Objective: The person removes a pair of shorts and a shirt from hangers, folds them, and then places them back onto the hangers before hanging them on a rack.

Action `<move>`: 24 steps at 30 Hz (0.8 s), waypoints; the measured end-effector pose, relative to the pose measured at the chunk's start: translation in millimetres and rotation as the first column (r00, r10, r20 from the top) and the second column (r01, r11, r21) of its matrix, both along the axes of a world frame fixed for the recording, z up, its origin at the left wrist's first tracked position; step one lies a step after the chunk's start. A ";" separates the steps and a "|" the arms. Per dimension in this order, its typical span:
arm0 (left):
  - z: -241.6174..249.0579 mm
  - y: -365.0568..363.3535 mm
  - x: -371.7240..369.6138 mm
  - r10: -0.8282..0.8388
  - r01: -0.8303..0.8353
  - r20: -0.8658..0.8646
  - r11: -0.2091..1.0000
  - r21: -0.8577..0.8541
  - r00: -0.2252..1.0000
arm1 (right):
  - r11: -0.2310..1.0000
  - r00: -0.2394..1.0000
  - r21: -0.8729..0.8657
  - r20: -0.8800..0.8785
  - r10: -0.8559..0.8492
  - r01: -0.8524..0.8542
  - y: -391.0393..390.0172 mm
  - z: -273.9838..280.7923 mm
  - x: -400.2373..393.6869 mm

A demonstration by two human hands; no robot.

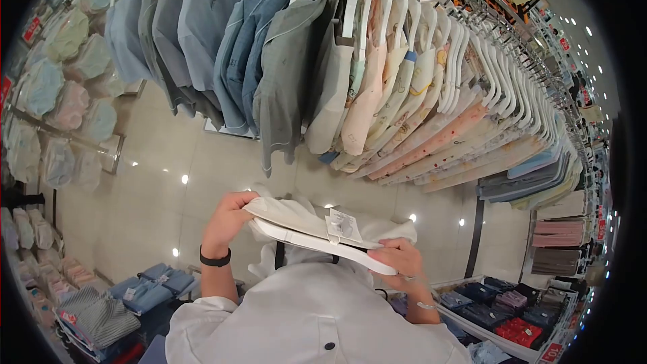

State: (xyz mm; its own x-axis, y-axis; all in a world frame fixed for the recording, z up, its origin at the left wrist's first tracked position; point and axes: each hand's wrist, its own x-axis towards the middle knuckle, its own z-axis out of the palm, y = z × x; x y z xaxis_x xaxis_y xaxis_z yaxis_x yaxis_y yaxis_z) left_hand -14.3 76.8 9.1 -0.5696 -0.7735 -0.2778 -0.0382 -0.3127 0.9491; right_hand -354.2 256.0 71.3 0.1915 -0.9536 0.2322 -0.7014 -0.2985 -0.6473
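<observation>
A cream garment (291,213) hangs at chest height in front of me, folded along its top edge, with a white paper tag (344,224) on it. Along its near side runs a white hanger (317,243), slanting down to the right. My left hand (228,219) is closed on the garment's left end, close to the hanger's tip. At the other end my right hand (402,261) pinches the garment's edge beside the hanger's right tip. The lower part of the garment is mostly hidden behind the hanger and my chest.
Ahead, a rail holds grey and blue shirts (286,74) and many pale patterned clothes (431,141) on white hangers. Packaged items (71,104) hang at the left. Folded clothes lie on a low display (148,288) at lower left and in a bin (509,303) at lower right.
</observation>
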 end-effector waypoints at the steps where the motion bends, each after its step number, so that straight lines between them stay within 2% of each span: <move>1: -3.2 -2.1 -3.4 -0.005 0.005 -0.002 1.000 0.007 1.000 | 1.000 0.999 -0.007 0.035 -0.014 0.015 4.3 0.0 -1.2; 4: -18.0 -11.4 -20.0 -0.031 0.037 -0.056 0.993 0.113 0.998 | 0.998 0.994 0.003 0.083 -0.069 0.069 14.7 -3.7 -3.1; 6: -29.7 -25.2 -29.5 -0.082 0.138 -0.228 0.962 0.237 0.970 | 0.995 0.991 0.005 0.091 -0.098 0.098 17.3 -6.8 -3.7; 7: -32.9 -31.4 -30.9 -0.137 0.193 -0.228 0.950 0.244 0.964 | 0.996 0.992 -0.007 0.091 -0.092 0.093 17.2 -7.6 -5.5; 11: -45.3 -35.8 -31.9 -0.179 0.231 -0.256 0.954 0.189 0.950 | 0.998 0.996 -0.046 0.088 -0.030 0.034 11.8 -13.6 -13.8; 13: -63.3 -35.4 -28.1 -0.230 0.298 -0.388 0.946 0.124 0.892 | 1.000 0.993 -0.018 0.116 -0.001 0.003 11.8 -20.6 -19.6; 14: -65.1 -33.9 -27.9 -0.220 0.291 -0.378 0.946 0.142 0.899 | 1.000 0.990 -0.001 0.138 0.011 -0.011 12.6 -24.8 -21.7; 16: -64.8 -33.9 -39.7 -0.195 0.300 -0.592 0.950 0.083 0.782 | 1.000 0.984 -0.027 0.178 0.011 -0.006 4.8 -33.3 -28.1; 17: -61.8 -32.8 -45.8 -0.183 0.293 -0.588 0.951 0.096 0.788 | 0.998 0.979 -0.059 0.206 0.006 0.006 1.6 -35.4 -30.4; 19: -38.9 -34.7 -56.4 -0.025 0.340 -0.753 0.902 0.268 0.658 | 0.996 0.962 -0.085 0.272 0.008 0.016 -8.8 -33.4 -33.2; 20: -31.3 -36.0 -56.0 -0.023 0.329 -0.753 0.908 0.260 0.657 | 0.992 0.944 -0.124 0.329 0.016 0.026 -15.9 -32.0 -36.2; 22: -12.0 -34.4 -53.6 -0.061 0.193 -0.553 0.963 0.185 0.831 | 0.989 0.950 -0.146 0.311 0.040 0.006 -16.7 -28.9 -44.7; 23: 2.8 -32.8 -52.4 -0.098 0.122 -0.310 0.991 0.062 0.946 | 0.985 0.965 -0.171 0.260 0.034 0.012 -17.4 -26.5 -48.0; 24: 19.6 -31.5 -50.4 -0.087 0.112 -0.305 0.992 0.066 0.948 | 0.981 0.977 -0.192 0.213 0.018 0.023 -15.8 -26.3 -49.4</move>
State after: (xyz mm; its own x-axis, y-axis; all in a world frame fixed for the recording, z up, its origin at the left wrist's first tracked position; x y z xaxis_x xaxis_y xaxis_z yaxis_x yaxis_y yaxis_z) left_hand -64.7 45.3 28.7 -0.7091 -0.6907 -0.1414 0.2102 -0.3986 0.8927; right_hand -403.7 240.1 44.9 0.1156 -0.8876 0.4459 -0.5549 -0.4301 -0.7121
